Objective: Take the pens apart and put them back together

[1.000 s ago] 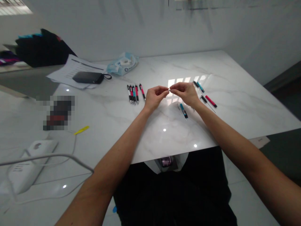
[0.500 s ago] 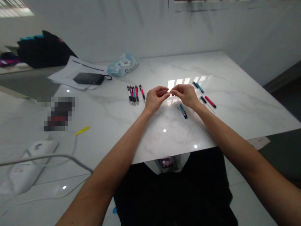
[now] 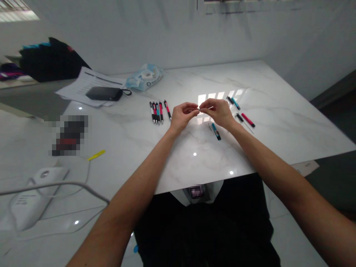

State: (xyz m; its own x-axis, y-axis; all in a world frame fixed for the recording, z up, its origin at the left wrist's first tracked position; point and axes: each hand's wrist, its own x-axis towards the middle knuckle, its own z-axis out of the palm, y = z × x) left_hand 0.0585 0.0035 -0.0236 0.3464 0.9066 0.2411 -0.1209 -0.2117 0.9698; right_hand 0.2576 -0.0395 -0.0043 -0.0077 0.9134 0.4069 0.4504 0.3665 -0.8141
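My left hand [image 3: 183, 115] and my right hand [image 3: 216, 111] meet fingertip to fingertip over the middle of the marble-patterned table [image 3: 183, 163]. Each is closed in a pinch, and what sits between the fingertips is too small to make out. Left of my left hand lie several assembled pens [image 3: 157, 112] in a row, with a red and black pen [image 3: 167, 109] beside them. Below my right hand rest a blue pen barrel [image 3: 216, 131] and a thin refill [image 3: 213, 133]. Further right are a red pen barrel [image 3: 247, 119], a black pen part [image 3: 239, 118] and a blue pen part [image 3: 235, 103].
At the back left, a black case [image 3: 104, 93] lies on printed papers [image 3: 83, 83], near a blue and white soft packet [image 3: 144, 77]. A white power strip [image 3: 41, 196] with a grey cable [image 3: 83, 185] occupies the left. The table's front edge runs before my lap.
Both hands stay pinched together, with only slight finger movement. The view shifts a little; the pens and parts keep their places on the table.
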